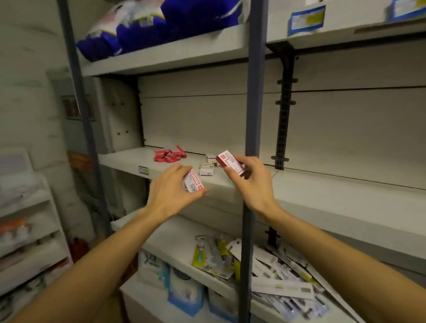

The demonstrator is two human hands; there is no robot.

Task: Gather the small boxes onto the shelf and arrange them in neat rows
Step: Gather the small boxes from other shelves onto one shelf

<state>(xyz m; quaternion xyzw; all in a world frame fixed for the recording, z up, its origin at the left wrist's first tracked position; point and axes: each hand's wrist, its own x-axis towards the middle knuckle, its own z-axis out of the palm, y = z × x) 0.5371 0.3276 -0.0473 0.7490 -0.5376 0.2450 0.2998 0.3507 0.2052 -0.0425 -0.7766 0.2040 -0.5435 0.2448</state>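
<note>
Head view. The person stands before a middle shelf (330,197), each hand carrying one small red-and-white box at its front lip. The left hand (169,187) pinches a box (193,181) between thumb and curled fingers, just in front of the shelf edge; the right hand (246,177) grips a second box (230,162) by its end, held tilted above the board beside the blue upright post (251,106). Progress appears early: on the shelf lie a loose heap of red boxes (169,155) near the back wall and a small jumble of white boxes (208,166) just behind the hands, neither in any row, and the two carried boxes are not yet set down. What remains, by this reading, is placing these two and straightening all groups. Room is ample: the board runs bare to the right of the post, and the gap up to the shelf above is tall. The post stands close to the right hand, and the front lip has no visible rim to stop a nudged box sliding off.
</note>
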